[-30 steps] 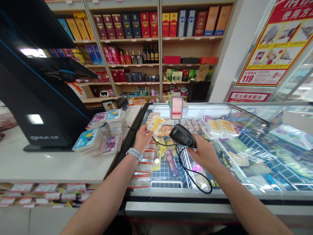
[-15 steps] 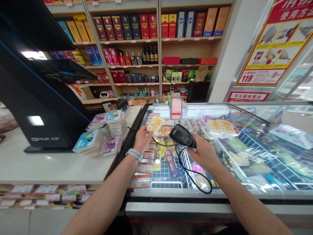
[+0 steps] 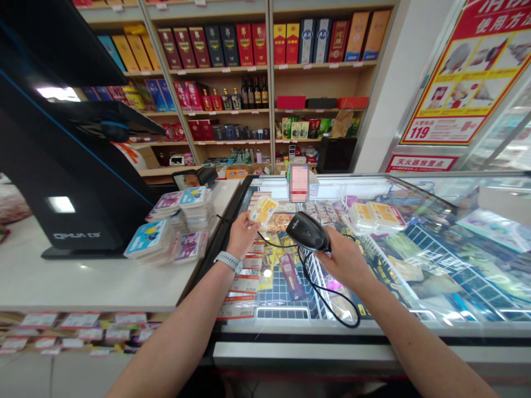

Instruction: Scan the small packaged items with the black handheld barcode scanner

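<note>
pack [image 3: 264,210] in left fingers [image 3: 249,223], packets [image 3: 292,276] in wire basket [image 3: 282,308]

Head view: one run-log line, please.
left hand: holds yellow-labelled pack | right hand: holds black scanner | stacked packs: on white counter

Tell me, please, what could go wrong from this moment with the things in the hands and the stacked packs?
The scanner's cable makes a loose loop over the glass-topped case, so it might snag. The left grip pinches the yellow-labelled pack near one edge, so it could slip. The stacked packs stand near the counter's edge and might topple if bumped.
</note>
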